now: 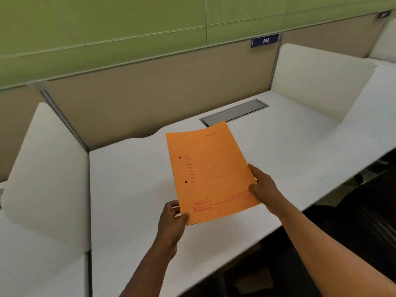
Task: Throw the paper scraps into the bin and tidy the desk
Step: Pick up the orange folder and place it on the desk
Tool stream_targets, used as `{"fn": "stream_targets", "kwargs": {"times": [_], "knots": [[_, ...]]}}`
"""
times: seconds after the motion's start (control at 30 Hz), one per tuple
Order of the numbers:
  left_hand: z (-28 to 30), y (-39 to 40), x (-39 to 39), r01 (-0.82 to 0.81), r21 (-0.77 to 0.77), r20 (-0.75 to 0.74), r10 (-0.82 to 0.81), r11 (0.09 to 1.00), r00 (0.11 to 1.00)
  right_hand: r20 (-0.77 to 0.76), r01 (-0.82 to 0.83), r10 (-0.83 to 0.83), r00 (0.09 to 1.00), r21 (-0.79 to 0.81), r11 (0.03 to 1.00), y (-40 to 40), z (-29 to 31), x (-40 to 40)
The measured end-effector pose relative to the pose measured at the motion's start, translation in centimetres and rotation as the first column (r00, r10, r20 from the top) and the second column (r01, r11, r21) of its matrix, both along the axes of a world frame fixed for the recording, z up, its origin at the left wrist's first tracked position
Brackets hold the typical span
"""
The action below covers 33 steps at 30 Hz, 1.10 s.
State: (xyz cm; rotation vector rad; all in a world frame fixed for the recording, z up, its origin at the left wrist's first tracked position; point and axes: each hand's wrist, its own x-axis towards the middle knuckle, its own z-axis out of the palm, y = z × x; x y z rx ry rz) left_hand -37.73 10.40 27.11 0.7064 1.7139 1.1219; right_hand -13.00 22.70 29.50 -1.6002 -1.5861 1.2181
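Two hands [216,202] gripping orange folder [209,168], white desk [128,179]

1. You hold an orange folder [211,172] over the white desk [128,179] with both hands; whether it touches the surface cannot be told.
2. Your left hand [171,221] pinches its near left corner, thumb on top.
3. Your right hand [264,187] grips its right edge, thumb laid on the cover.
4. The cover shows two punched holes down the left side and red printed lines (the text is too blurred to read).
5. The folder's far corner overlaps a grey cable hatch [234,112] set in the desk.
6. White dividers stand at either side, and a blue plate [265,40] reading 248 sits on the beige back panel [160,86].
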Motion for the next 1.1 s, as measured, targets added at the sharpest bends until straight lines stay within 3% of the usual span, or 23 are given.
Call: {"fn": "stream_targets", "kwargs": {"times": [0.33, 0.63, 0.73, 0.8, 0.93, 1.0, 1.1], "knots": [[-5.9, 16.7, -5.1, 0.064, -0.164, -0.262, -0.106, 0.984, 0.959, 0.225, -0.086, 0.107, 0.968, -0.1, 0.991, 20.6, -5.4, -7.0], [-11.8, 24.8, -8.1, 0.022, -0.319, -0.248, -0.106, 0.948, 0.963, 0.314, -0.066, 0.133, 0.94, -0.214, 0.975, 29.6, -11.8, -11.3], [-13.4, 25.8, -8.4, 0.022, -0.326, -0.319, -0.132, 0.945, 0.939, 0.346, -0.05, 0.127, 0.929, -0.224, 0.973, 31.2, -13.8, -11.7], [-14.4, 25.8, -8.4, 0.008, -0.288, -0.47, -0.149, 0.957, 0.87, 0.38, -0.048, 0.107, 0.919, -0.162, 0.986, 31.4, -14.9, -11.8], [-16.2, 25.0, -8.5, 0.121, -0.25, -0.779, -0.274, 0.961, 0.565, 0.58, -0.185, 0.142, 0.802, 0.015, 0.983, 29.6, -17.7, -12.0], [-17.0, 25.0, -8.7, 0.174, -0.258, -0.807, -0.311, 0.95, 0.502, 0.641, -0.263, 0.184, 0.745, 0.028, 0.964, 28.3, -19.1, -12.3], [-18.0, 25.6, -9.2, 0.187, -0.273, -0.807, -0.33, 0.944, 0.489, 0.67, -0.317, 0.204, 0.714, 0.05, 0.947, 27.6, -20.5, -12.9]]}}
